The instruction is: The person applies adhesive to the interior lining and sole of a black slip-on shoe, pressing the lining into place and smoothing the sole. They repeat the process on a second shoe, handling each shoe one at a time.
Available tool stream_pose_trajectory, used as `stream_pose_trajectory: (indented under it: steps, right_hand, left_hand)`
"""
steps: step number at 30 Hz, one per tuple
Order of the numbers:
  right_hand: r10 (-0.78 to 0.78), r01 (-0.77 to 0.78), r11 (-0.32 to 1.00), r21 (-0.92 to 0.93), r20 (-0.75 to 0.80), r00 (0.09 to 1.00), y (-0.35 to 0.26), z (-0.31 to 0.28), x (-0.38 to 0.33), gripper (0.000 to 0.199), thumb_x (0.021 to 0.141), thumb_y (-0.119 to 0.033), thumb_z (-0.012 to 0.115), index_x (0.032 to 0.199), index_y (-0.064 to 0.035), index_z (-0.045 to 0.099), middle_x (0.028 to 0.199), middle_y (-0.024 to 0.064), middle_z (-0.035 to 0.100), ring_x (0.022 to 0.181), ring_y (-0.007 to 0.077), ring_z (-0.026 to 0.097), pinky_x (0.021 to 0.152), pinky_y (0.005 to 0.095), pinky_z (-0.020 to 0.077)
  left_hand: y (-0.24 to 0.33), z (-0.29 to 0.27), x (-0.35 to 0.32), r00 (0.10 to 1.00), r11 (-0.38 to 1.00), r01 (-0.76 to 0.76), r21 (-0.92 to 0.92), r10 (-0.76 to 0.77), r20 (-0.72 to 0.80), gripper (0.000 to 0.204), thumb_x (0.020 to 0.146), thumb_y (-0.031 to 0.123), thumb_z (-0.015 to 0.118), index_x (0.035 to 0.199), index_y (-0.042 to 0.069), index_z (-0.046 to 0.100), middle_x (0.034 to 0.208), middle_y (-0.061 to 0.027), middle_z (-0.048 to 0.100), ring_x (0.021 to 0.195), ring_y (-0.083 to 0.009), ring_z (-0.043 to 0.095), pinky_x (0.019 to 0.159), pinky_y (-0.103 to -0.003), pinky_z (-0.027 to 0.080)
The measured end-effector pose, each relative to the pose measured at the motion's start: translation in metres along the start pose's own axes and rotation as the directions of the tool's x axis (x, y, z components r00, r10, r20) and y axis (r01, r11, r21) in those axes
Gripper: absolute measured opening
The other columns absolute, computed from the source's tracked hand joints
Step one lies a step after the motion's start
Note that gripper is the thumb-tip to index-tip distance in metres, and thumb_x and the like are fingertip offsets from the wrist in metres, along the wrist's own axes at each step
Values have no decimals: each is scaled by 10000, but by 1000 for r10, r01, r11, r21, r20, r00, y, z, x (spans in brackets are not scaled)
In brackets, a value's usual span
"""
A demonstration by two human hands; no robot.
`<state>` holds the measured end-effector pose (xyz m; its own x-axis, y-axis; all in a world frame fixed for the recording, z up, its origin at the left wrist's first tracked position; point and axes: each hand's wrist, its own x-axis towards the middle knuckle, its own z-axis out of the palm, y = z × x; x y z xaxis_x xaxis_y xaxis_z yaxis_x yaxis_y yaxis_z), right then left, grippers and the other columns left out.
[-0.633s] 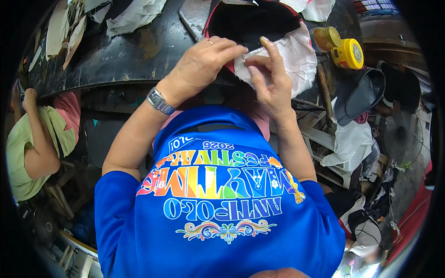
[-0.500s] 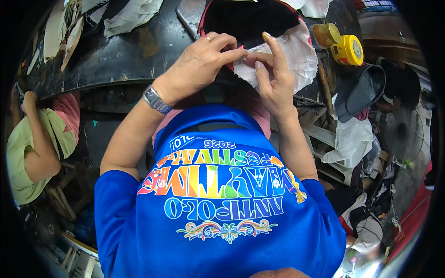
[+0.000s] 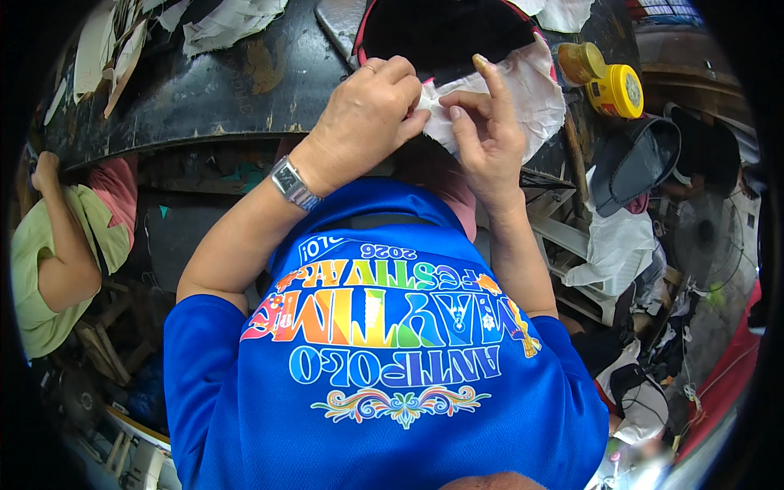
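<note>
Upper centre of the frame: left hand (image 3: 365, 114) curled, pinching the edge of a crumpled white paper sheet (image 3: 523, 94). Right hand (image 3: 488, 139) gripping the same sheet, forefinger raised. Sheet lying on the dark scuffed desk (image 3: 220, 90), below a black red-rimmed piece (image 3: 441, 33). Upper right: yellow round tins (image 3: 616, 90).

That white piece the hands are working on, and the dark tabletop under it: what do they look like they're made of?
The white piece looks like thin fabric or soft paper: matte, creased, with ragged edges; which one, I cannot tell. The left hand and right hand pinch it at its near edge. The tabletop looks like a hard dark board, slightly glossy, worn and stained, with chipped pale spots along its front edge; possibly coated wood.
</note>
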<state>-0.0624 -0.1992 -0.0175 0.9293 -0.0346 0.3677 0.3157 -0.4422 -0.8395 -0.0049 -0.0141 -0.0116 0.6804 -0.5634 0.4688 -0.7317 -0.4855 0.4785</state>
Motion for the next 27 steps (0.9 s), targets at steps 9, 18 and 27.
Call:
stream_pose_trajectory:
  steps: [9, 18, 27]
  right_hand:
    - [-19, 18, 996, -90, -11, 1000, -2, 5, 4, 606, 906, 71, 612, 1483, -55, 475, 935, 102, 733, 825, 156, 708, 773, 281, 566]
    - [-45, 45, 999, 8, 33, 998, -5, 0, 4, 694, 867, -18, 738, 1497, -40, 447, 1041, 127, 730, 954, 173, 698, 883, 314, 544]
    - [-224, 244, 889, -388, 98, 970, -14, 23, 9, 859, 713, -86, 873, 1475, -61, 478, 964, 129, 622, 830, 263, 647, 774, 361, 549]
  left_hand:
    - [28, 0, 1, 977, 953, -93, 288, 32, 209, 113, 803, 14, 655, 902, -40, 648, 991, -139, 625, 981, -265, 636, 753, -320, 590]
    - [-2, -6, -4, 957, 933, 288, -218, -291, 17, 76, 871, 59, 651, 889, 13, 594, 1073, -107, 614, 827, -265, 677, 756, -348, 564]
    - [-16, 6, -17, 898, 620, 382, -685, -423, 118, 125, 889, 132, 676, 901, 8, 665, 1124, -102, 610, 1033, -189, 607, 935, -312, 488]
